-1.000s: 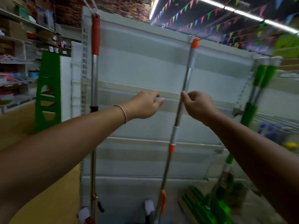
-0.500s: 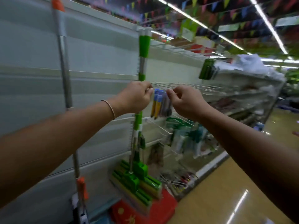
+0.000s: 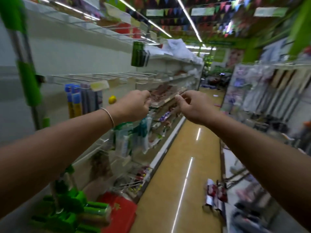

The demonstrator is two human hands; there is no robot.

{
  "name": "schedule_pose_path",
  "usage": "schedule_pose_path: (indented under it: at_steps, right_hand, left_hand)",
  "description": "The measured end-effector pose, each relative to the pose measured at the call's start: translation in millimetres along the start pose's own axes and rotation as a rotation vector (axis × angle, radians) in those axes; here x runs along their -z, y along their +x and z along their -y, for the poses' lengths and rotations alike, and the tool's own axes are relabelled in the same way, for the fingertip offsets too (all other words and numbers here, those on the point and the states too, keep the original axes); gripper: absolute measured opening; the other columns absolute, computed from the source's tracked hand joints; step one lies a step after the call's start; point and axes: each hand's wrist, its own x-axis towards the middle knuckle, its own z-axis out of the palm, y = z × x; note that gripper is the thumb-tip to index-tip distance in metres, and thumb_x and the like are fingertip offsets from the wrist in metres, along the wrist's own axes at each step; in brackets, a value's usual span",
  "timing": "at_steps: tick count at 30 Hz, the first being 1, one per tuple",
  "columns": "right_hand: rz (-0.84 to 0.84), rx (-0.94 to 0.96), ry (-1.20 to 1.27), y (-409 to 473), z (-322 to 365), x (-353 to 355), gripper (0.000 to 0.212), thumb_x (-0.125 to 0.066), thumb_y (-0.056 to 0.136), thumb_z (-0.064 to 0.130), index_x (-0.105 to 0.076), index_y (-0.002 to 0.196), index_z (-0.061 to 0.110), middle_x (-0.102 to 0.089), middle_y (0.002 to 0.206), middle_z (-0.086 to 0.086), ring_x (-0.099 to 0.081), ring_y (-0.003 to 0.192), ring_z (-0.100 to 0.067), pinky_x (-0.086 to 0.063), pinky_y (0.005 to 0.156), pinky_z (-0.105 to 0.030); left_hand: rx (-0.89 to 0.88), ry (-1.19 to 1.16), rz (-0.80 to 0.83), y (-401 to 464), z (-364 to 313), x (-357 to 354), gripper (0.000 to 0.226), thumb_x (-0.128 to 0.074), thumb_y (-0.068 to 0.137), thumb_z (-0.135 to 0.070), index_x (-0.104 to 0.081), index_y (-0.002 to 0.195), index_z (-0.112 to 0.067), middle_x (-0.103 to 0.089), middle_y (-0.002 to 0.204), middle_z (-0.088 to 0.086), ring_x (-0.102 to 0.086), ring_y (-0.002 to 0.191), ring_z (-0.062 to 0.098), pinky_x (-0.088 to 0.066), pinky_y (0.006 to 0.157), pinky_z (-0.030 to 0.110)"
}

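Right now your left hand (image 3: pixel 133 105) and right hand (image 3: pixel 193 107) are both up in front of you, close together but not touching, in front of the front edge of the packet shelf (image 3: pixel 169 100). The right one has its fingers curled with the thumb tucked against the index, and nothing in it. The left is a loose fist with its back to the camera, so I can't tell if it's got anything. The hanging packets (image 3: pixel 127 140) are just below your left wrist, under the wire pegs (image 3: pixel 94 78).

Looks to me like you're lining up a grab off that rack. Everything's smeared, so I'd stop swinging your head first. Then open the fingers before you go in, and slide a packet straight out along its peg instead of yanking down.

Compared with half a second back, the green mop handle (image 3: pixel 28 81) was right at your left hand mid-view. Now it's way off at the left edge and you're looking down the aisle floor (image 3: pixel 176 157). Your hands have kept pretty much the same curled pose.
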Motion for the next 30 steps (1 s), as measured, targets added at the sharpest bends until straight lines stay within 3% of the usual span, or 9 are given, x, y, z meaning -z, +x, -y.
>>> schedule_pose_path:
  at_steps: [4, 10, 16, 25, 30]
  right_hand:
    - [0.005, -0.090, -0.067, 32, -47, -7, 0.044, -0.046, 0.099, 0.048, -0.064, 0.118, 0.012, -0.068, 0.111, -0.009, -0.061, 0.104, -0.028, -0.051, 0.088, -0.041]
    - [0.003, -0.211, -0.174, 88, -103, -28, 0.051, -0.044, 0.100, 0.048, -0.056, 0.131, 0.010, -0.063, 0.126, -0.015, -0.057, 0.116, -0.031, -0.047, 0.095, -0.041]
    - [0.065, -0.311, -0.225, 118, -158, -62, 0.057, -0.042, 0.099, 0.053, -0.049, 0.139, 0.014, -0.055, 0.138, -0.011, -0.051, 0.126, -0.027, -0.044, 0.102, -0.043]
    - [0.072, -0.375, -0.266, 179, -252, -102, 0.057, -0.042, 0.099, 0.054, -0.049, 0.139, 0.014, -0.055, 0.136, -0.011, -0.050, 0.126, -0.027, -0.044, 0.103, -0.046]
    - [0.064, -0.357, -0.265, 239, -320, -125, 0.059, -0.042, 0.098, 0.057, -0.050, 0.139, 0.016, -0.056, 0.136, -0.009, -0.052, 0.124, -0.026, -0.043, 0.096, -0.038]
  left_hand:
    - [-0.063, -0.061, 0.058, 63, 0, -49, 0.035, -0.043, 0.099, -0.032, -0.056, 0.120, -0.007, -0.062, 0.121, 0.018, -0.057, 0.108, 0.035, -0.047, 0.091, 0.041]
    - [-0.138, -0.146, 0.113, 156, 13, -107, 0.039, -0.040, 0.098, -0.041, -0.056, 0.117, -0.011, -0.063, 0.114, 0.014, -0.059, 0.101, 0.030, -0.049, 0.086, 0.039]
    - [-0.184, -0.241, 0.210, 215, 12, -170, 0.039, -0.037, 0.100, -0.041, -0.056, 0.117, -0.011, -0.063, 0.106, 0.011, -0.058, 0.093, 0.026, -0.049, 0.080, 0.039]
    - [-0.198, -0.330, 0.224, 308, 5, -264, 0.042, -0.036, 0.101, -0.038, -0.053, 0.128, -0.010, -0.063, 0.112, 0.011, -0.057, 0.097, 0.025, -0.037, 0.072, 0.030]
    - [-0.196, -0.325, 0.220, 372, -4, -307, 0.037, -0.036, 0.101, -0.036, -0.056, 0.116, -0.010, -0.062, 0.101, 0.009, -0.058, 0.095, 0.026, -0.038, 0.069, 0.032]
